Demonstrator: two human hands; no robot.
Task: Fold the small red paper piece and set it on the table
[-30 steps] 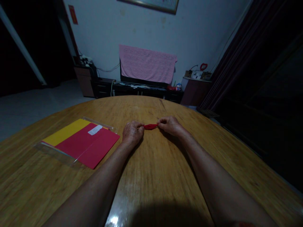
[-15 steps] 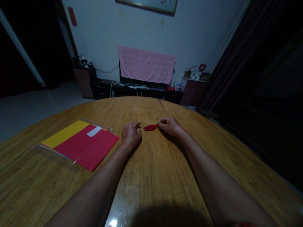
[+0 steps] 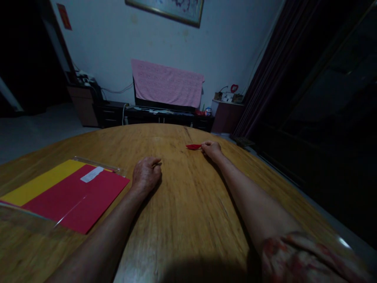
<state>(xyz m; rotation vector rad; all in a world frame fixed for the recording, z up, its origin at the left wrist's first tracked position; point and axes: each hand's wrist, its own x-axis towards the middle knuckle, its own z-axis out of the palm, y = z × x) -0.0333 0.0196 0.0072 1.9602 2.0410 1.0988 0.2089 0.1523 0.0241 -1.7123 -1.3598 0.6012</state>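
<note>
A small folded red paper piece [image 3: 193, 147] lies low over the wooden table, its right end pinched between the thumb and fingers of my right hand [image 3: 211, 149]. My left hand [image 3: 146, 173] rests on the table with its fingers curled in and the thumb pointing right; nothing shows in it. Left of that hand lies a clear plastic packet of red and yellow paper sheets [image 3: 78, 196] with a white label on top.
The round wooden table [image 3: 182, 220] fills the foreground. Beyond its far edge stand a low black cabinet [image 3: 159, 118], a screen under a pink cloth [image 3: 167, 84] and a side cabinet [image 3: 226, 116]. A dark curtain [image 3: 262, 74] hangs at the right.
My right hand has carried the red folded paper farther forward and right, away from my left hand. The view has turned right, and the packet sits farther left in it.
</note>
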